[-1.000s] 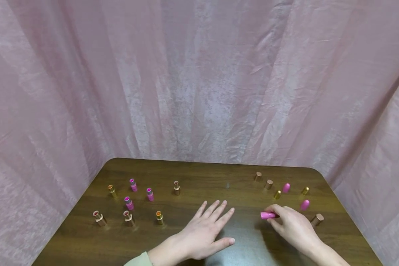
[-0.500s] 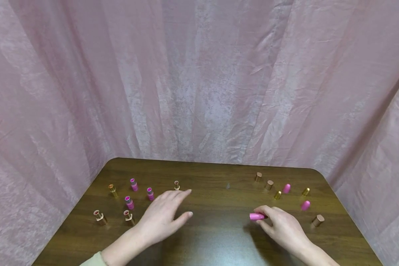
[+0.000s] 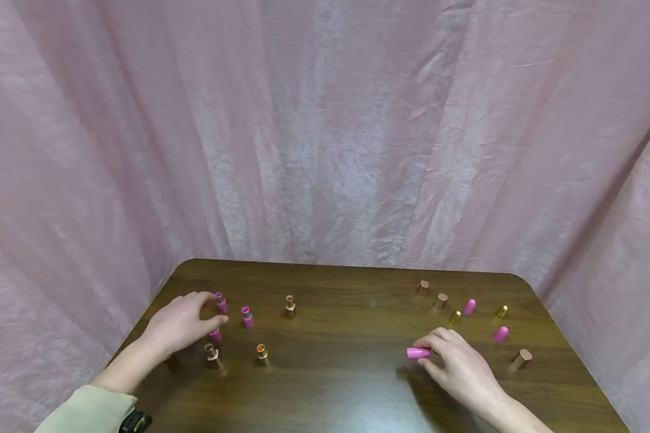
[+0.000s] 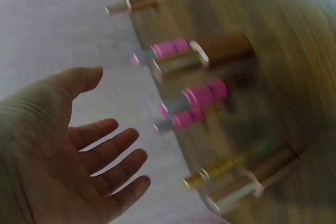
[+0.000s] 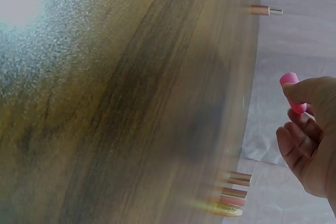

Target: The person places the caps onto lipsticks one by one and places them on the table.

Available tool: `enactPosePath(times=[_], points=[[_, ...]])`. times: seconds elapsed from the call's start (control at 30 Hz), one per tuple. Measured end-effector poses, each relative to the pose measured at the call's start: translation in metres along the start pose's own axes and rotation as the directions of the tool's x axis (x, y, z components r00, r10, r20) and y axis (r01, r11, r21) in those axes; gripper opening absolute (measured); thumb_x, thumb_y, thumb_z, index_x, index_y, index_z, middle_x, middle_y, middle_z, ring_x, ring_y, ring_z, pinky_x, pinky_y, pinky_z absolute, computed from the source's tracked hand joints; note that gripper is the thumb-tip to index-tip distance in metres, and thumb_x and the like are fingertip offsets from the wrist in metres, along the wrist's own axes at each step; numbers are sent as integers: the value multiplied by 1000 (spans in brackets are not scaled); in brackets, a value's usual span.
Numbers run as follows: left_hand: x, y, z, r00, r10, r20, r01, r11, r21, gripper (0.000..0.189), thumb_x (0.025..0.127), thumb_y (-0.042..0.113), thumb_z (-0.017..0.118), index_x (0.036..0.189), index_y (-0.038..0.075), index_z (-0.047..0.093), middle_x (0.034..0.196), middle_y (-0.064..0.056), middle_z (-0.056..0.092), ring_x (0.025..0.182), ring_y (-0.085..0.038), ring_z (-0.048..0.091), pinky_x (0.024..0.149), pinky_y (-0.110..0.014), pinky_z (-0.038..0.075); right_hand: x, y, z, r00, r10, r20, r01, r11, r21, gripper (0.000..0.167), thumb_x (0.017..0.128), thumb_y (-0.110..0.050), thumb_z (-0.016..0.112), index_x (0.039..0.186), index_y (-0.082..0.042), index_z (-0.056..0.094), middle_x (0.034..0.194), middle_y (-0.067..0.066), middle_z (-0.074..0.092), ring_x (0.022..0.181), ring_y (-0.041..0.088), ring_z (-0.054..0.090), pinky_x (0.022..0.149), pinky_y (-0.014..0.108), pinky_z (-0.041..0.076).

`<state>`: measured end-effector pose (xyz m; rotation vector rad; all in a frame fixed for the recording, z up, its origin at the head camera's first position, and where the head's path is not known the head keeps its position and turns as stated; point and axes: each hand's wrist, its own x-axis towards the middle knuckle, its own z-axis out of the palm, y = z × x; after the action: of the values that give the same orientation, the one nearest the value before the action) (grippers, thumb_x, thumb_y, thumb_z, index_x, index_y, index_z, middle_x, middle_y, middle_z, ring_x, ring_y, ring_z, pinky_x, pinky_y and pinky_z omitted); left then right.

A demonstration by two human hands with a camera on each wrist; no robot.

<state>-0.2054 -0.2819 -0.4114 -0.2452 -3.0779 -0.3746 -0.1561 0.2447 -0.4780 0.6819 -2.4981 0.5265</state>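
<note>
So the right hand (image 3: 457,364) is pinching a pink cap (image 3: 419,353) between thumb and fingertips, holding it sideways just above the brown counter (image 3: 346,385), right of center. The right wrist view is showing the same thing, the cap's end poking out past the curled fingers (image 5: 299,145).

The left hand (image 3: 181,323) is hovering over the left cluster of open lipstick tubes, fingers loosely spread and not gripping anything; the left wrist view is showing an open palm. Its thumb is sitting right by a pink tube (image 3: 214,335), with another pink tube (image 3: 221,302) just beyond the fingertips. I can't tell if it's actually touching either.

Loose gold and pink caps are sitting at the far right, like the pink one (image 3: 501,334) near the edge.
</note>
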Motion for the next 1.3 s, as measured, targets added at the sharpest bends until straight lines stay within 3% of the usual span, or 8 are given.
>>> enactPosePath(times=[0.1,0.2,0.3,0.53,0.83,1.3], points=[[3,-13,2,997,-30,75,30,999,-11,74,88,65,68,132,6,64,123,-16,68,111,-43,63,74,-56,53,-1,0,1,1000,-3,-3,3,1000,4,38,67,-9,93,95,-27,74,95,-23,63,90,3,60,76,29,51],[8,-20,8,992,-36,122,37,999,-8,67,86,60,73,126,7,66,110,-11,70,99,-33,67,71,-51,53,-1,-2,2,1000,1,4,-1,1000,11,38,68,-9,92,95,-28,74,96,-24,63,91,3,60,76,29,51],[14,-22,14,986,-50,156,50,999,8,56,82,51,78,118,9,68,102,-3,70,91,-25,66,68,-48,51,-1,-4,3,1000,5,9,-5,1000,17,39,68,-10,93,96,-30,73,96,-25,63,91,3,59,77,29,51],[23,-14,21,970,-97,222,81,993,82,33,74,39,82,93,18,64,83,7,64,80,-23,57,66,-48,47,-3,-5,1,1000,6,14,-7,1000,18,38,70,-13,92,96,-32,73,97,-28,62,92,2,59,77,30,51],[24,-12,29,977,-76,200,54,992,110,20,72,22,73,80,21,55,72,6,56,67,-17,53,57,-41,42,-7,-4,0,999,25,31,-26,1000,13,38,69,-14,93,97,-32,75,95,-27,62,90,1,57,74,29,51],[25,-8,33,982,-39,186,8,986,164,25,72,20,80,75,21,55,71,6,57,66,-17,54,59,-43,45,-11,-1,3,1000,8,18,-9,1000,22,38,68,-14,94,96,-31,75,95,-27,63,91,1,58,75,29,51]])
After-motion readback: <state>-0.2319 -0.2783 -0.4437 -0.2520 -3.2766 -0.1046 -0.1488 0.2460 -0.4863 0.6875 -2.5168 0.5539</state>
